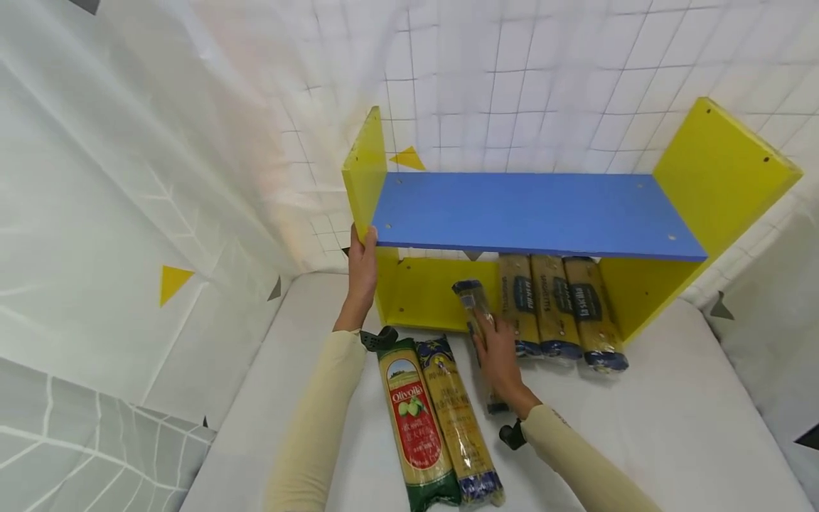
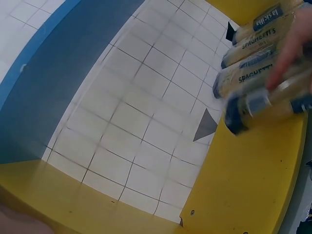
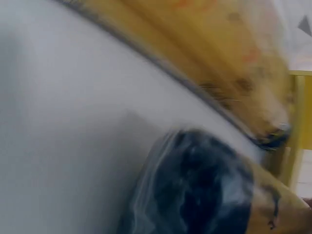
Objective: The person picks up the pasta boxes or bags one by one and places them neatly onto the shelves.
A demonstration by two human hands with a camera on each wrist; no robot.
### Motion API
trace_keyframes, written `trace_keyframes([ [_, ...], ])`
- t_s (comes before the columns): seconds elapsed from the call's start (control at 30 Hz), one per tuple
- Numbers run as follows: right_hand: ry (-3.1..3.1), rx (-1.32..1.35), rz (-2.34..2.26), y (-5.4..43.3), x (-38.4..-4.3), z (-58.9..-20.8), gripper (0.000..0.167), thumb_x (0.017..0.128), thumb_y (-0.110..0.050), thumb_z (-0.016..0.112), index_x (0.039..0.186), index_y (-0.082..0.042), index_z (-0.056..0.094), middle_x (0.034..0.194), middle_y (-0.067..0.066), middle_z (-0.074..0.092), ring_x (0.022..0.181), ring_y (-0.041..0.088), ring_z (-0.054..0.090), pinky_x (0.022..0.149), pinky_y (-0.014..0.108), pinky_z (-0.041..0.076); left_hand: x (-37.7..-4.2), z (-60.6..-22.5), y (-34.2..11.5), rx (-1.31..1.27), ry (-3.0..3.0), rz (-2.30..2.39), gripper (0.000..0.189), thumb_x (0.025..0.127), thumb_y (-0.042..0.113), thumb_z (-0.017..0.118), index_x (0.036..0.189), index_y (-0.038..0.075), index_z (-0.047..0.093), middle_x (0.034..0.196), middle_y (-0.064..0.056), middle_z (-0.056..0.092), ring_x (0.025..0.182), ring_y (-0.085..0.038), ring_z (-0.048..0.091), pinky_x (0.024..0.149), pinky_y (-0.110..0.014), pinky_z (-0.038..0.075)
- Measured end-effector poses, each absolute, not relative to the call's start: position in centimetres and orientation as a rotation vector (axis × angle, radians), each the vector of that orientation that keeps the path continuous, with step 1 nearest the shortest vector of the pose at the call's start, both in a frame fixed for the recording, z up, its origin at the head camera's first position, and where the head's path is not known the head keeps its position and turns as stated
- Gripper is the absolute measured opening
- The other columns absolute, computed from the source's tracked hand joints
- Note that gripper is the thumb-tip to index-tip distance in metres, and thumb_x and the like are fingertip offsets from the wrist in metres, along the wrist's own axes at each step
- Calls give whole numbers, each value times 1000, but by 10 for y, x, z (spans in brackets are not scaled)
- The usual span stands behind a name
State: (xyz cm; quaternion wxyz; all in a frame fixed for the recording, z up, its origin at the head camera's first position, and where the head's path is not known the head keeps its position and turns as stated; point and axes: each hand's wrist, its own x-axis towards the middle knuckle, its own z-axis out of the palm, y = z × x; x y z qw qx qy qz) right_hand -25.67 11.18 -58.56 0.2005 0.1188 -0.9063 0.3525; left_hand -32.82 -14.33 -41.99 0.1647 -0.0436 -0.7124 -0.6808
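Note:
My left hand grips the front edge of the yellow left side panel of a small shelf unit, thumb in front. In my right hand is a clear packet of spaghetti with dark blue ends. Its far end overlaps the yellow bottom board in the head view, while its near end points back toward me. Three more spaghetti packets lie side by side on that board, to the right of the held one. The right wrist view shows the held packet's blue end close up, blurred.
A blue middle board spans the unit above the packets, between the left panel and a yellow right panel. On the white table in front lie a green-and-red Olivoilà pasta packet and a yellow-and-blue pasta packet. Gridded white sheeting hangs behind.

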Motion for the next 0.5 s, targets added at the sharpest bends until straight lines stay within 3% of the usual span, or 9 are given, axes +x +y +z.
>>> trace_keyframes([
  [0.17, -2545, 355, 909, 112, -257, -593, 59, 94, -5, 73, 149, -7, 52, 147, 36, 46, 131, 57, 43, 102, 72, 41, -327, -418, -139, -126, -2037, -1928, 47, 112, 35, 38, 154, 16, 33, 139, -16, 49, 119, -23, 43, 110, -50, 33],
  [0.5, -2729, 663, 744, 136, -244, -591, 80, 89, -25, 81, 155, -3, 41, 164, 30, 25, 147, 56, 25, 110, 74, 35, -325, -416, -140, -111, -2054, -1910, 46, 112, 35, 37, 154, 16, 33, 129, -12, 48, 113, -20, 41, 101, -41, 31],
])
